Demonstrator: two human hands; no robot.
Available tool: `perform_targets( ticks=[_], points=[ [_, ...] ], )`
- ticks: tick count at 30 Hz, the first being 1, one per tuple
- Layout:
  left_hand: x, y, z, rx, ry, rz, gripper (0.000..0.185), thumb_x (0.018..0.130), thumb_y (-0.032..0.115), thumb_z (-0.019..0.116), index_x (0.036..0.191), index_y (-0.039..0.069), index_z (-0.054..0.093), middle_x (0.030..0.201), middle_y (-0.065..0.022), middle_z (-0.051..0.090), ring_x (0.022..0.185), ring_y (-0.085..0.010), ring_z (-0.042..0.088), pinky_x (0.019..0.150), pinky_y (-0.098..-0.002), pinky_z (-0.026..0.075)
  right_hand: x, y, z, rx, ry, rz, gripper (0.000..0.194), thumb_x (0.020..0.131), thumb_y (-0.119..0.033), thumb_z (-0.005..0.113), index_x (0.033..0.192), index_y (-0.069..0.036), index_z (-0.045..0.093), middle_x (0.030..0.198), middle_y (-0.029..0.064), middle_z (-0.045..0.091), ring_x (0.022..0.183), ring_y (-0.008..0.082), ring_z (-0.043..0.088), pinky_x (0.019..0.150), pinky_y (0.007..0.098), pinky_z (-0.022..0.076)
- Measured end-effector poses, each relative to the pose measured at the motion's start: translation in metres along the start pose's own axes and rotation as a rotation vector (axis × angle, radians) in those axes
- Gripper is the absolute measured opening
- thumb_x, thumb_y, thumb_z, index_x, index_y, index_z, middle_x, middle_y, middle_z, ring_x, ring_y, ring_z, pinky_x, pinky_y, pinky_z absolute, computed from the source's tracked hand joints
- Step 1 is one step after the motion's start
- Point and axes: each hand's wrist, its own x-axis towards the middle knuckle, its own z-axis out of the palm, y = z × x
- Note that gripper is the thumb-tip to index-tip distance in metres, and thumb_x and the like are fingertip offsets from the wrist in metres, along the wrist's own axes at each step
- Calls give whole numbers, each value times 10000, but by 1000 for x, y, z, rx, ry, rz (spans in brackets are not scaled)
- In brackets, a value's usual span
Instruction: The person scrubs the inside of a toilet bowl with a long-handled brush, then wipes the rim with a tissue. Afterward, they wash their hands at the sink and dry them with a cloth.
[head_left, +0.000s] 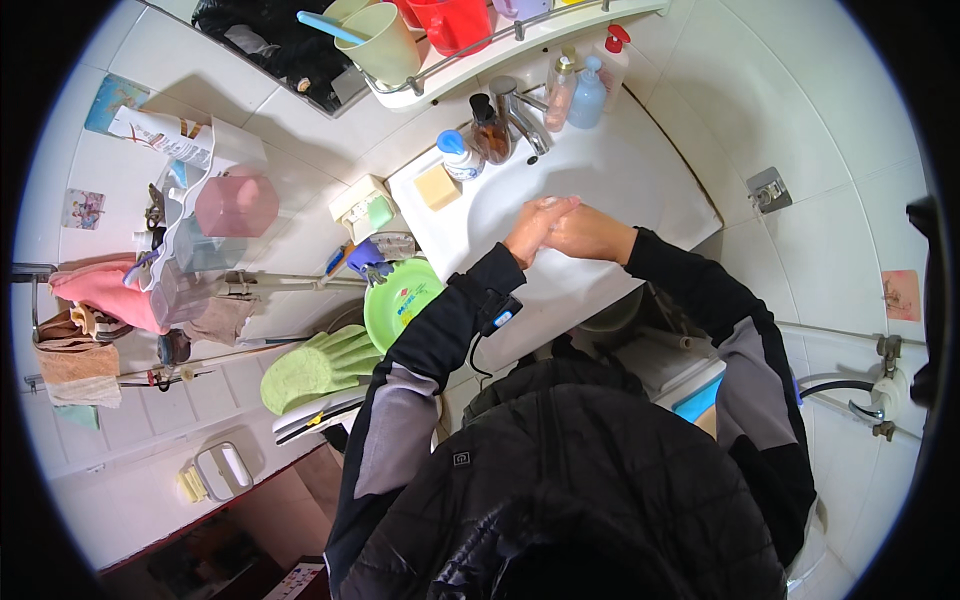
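Observation:
Over the white washbasin (660, 172), my left hand (527, 231) and my right hand (590, 234) press against each other. White lather shows on the skin where they meet. The palms and some fingers are hidden, and whether anything lies between them cannot be seen. A chrome tap (517, 112) stands beyond my hands, with no stream of water visible at its spout. On the basin's left rim rests a pale yellow block (436, 187), apart from my left hand. Beside it are a white bottle with a blue pump (459, 156) and a brown pump bottle (491, 135).
Right of the tap stand a pink bottle (559, 94) and a blue pump bottle (586, 97). A shelf (465, 75) with cups overhangs the back. At left are a soap dish (352, 206) holding green soap, a green basin (375, 300) and a wall rack (176, 217).

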Motion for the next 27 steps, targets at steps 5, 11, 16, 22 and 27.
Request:
perform_targets(
  ticks=[5,11,16,22,27],
  points=[
    [6,4,-1,-274,16,-115,296,899,347,574,946,55,590,879,-43,637,799,-158,634,708,-302,510,2,-3,-4,-74,108,-142,68,790,-106,527,762,-56,564,825,110,554,825,293,522,746,374,424],
    [2,-1,0,-576,-70,-112,257,910,348,541,920,94,579,886,-51,645,820,-177,635,722,-328,517,7,-15,-21,-57,268,29,79,779,-110,543,764,-33,533,811,86,498,809,280,493,730,361,414],
    [13,-4,-10,-453,-94,-198,291,921,372,532,941,85,576,893,-51,644,822,-182,634,734,-322,514,5,-20,-17,-94,224,-60,75,768,-94,571,765,-36,525,797,105,484,814,284,496,756,388,428],
    [11,-7,3,-427,69,14,335,950,372,478,939,60,598,873,-63,641,799,-174,628,691,-318,510,-2,-15,-20,145,356,98,48,793,-68,578,820,-31,566,879,114,563,873,295,535,801,370,443],
    [7,-17,2,353,239,299,297,939,272,476,903,3,596,858,-94,655,777,-254,628,621,-379,499,-2,-29,-16,268,669,508,107,848,-70,544,911,-25,618,952,114,625,910,303,572,827,370,452]
  ],
)
